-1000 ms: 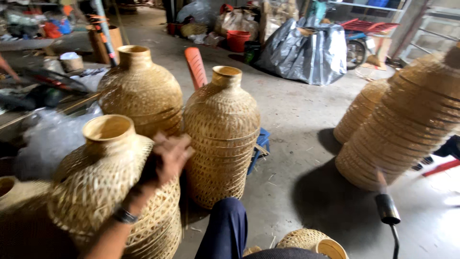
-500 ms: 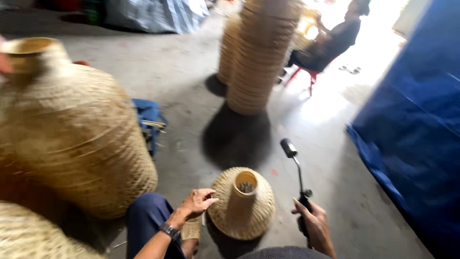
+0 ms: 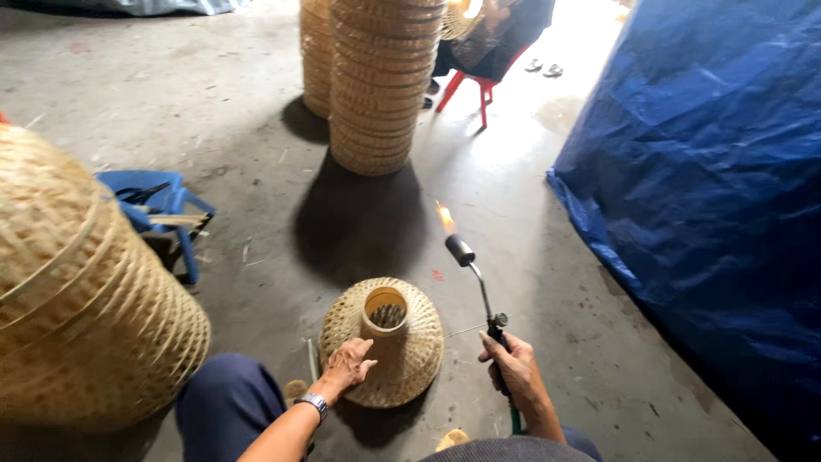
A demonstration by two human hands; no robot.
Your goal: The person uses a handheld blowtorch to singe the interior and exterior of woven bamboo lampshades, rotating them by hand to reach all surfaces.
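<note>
Flame is burning at the tip of the gas torch (image 3: 479, 287), which the right hand (image 3: 513, 370) is gripping tightly, angled away from the body. Lower centre, the left hand (image 3: 346, 366), fingers spread, is steadying the small woven basket (image 3: 402, 346) on the floor.

We see soft daylight entering from twelve to one o'clock, where the concrete floor (image 3: 530, 128) washes out to near white; the stacked baskets (image 3: 376, 77) throw a dark shadow towards six o'clock; the torch flame (image 3: 445, 217) glows orange but adds little light; the blue tarp (image 3: 710, 171) sinks into gloom at four o'clock; focus stays sharp centrally, with slight stretching at the edges.
</note>
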